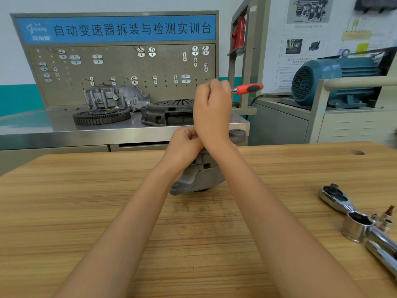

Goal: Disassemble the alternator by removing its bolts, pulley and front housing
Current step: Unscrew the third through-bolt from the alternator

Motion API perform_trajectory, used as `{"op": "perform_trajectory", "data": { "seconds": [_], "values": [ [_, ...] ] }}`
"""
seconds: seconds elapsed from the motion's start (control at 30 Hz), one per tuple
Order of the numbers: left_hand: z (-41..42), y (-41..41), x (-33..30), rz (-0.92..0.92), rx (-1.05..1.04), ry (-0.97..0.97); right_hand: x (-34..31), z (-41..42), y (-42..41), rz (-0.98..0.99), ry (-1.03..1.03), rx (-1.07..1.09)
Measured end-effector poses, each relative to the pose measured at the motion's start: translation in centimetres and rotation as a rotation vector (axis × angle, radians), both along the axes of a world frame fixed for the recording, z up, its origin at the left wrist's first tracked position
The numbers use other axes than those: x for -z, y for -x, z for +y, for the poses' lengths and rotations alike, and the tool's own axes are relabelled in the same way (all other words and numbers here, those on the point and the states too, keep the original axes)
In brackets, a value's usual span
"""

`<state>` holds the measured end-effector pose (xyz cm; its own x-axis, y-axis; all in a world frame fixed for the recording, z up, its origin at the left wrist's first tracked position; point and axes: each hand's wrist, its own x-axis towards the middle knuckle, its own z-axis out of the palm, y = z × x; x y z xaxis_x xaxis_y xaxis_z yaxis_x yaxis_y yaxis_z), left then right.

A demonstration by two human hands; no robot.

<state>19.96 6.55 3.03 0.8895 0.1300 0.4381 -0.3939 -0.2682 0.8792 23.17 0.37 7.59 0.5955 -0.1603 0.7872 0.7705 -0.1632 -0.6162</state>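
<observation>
Alternator mid-counter, tools to its right.
The alternator [196, 179] stands on the counter [86, 201]; a ratchet [335, 196] and socket [356, 227] lie right; a pegboard [120, 69] stands behind.

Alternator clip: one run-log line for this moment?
right hand: grips ratchet | left hand: on alternator | spare ratchet: on table

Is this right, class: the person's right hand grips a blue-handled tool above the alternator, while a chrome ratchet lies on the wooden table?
One detail is wrong. In the head view the right hand grips a tool with a red and black handle, not blue. It is above the alternator, and the chrome ratchet lies on the wooden table.
</observation>
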Motion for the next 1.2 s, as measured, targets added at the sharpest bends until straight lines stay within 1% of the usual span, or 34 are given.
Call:
{"op": "perform_trajectory", "data": {
  "seconds": [0.07,0.13,0.23,0.33,0.37,0.4,0.43,0.47,0.53,0.57,0.63,0.7,0.73,0.77,0.8,0.83,0.9,0.93,1.07,1.13,1.2],
  "values": [
    [0.0,0.0,-0.1,-0.001,0.066,0.002,-0.5,-0.2,-0.3,0.084,-0.092,-0.154],
    [0.1,-0.1,-0.1,0.002,0.109,0.009,-1.0,-0.6,-0.7,0.211,-0.174,-0.291],
    [0.2,0.0,-0.1,0.008,0.151,0.046,-1.7,-1.5,-1.4,0.374,-0.215,-0.508],
    [0.1,-0.1,-0.1,0.016,0.143,0.072,-1.6,-2.0,-1.9,0.450,-0.275,-0.856],
    [0.1,-0.2,-0.1,0.016,0.131,0.080,-1.6,-2.2,-2.0,0.459,-0.301,-0.941],
    [0.1,-0.3,0.0,0.012,0.118,0.082,-1.6,-2.3,-2.0,0.463,-0.318,-0.986],
    [0.2,-0.4,0.0,0.006,0.107,0.085,-1.6,-2.3,-2.0,0.464,-0.323,-0.982],
    [0.2,-0.5,0.0,-0.002,0.098,0.087,-1.6,-2.1,-1.9,0.454,-0.315,-0.925],
    [0.3,-0.6,0.1,-0.019,0.077,0.076,-1.4,-1.7,-1.7,0.371,-0.253,-0.683],
    [0.2,-0.6,0.1,-0.025,0.062,0.063,-1.2,-1.5,-1.5,0.284,-0.175,-0.504],
    [0.2,-0.5,0.0,-0.036,0.029,0.036,-0.3,-0.8,-1.3,0.114,0.070,-0.047],
    [0.2,-0.5,0.0,-0.049,-0.026,0.027,0.8,-0.3,-1.1,0.047,0.308,0.446],
    [0.2,-0.6,0.0,-0.049,-0.049,0.024,1.1,-0.1,-0.9,0.014,0.359,0.556],
    [0.1,-0.6,0.1,-0.047,-0.062,0.020,1.3,0.0,-0.9,-0.011,0.360,0.550],
    [0.0,-0.6,0.1,-0.042,-0.063,0.018,1.1,0.0,-0.9,-0.023,0.302,0.455],
    [-0.2,-0.5,0.1,-0.035,-0.055,0.020,0.8,-0.1,-1.0,-0.009,0.194,0.303],
    [-0.3,-0.5,0.1,-0.018,-0.023,0.021,0.0,-0.4,-1.2,0.049,-0.006,0.014],
    [-0.3,-0.5,0.0,-0.013,-0.002,0.026,-0.3,-0.5,-1.3,0.087,-0.071,-0.109],
    [0.1,-0.4,-0.1,-0.008,0.081,0.034,-1.1,-1.3,-1.7,0.332,-0.202,-0.616],
    [0.3,-0.3,0.0,0.002,0.080,0.042,-1.3,-1.8,-2.0,0.390,-0.195,-0.725],
    [0.3,-0.3,0.0,0.008,0.060,0.041,-1.5,-1.9,-2.0,0.404,-0.194,-0.764]
  ]
}}
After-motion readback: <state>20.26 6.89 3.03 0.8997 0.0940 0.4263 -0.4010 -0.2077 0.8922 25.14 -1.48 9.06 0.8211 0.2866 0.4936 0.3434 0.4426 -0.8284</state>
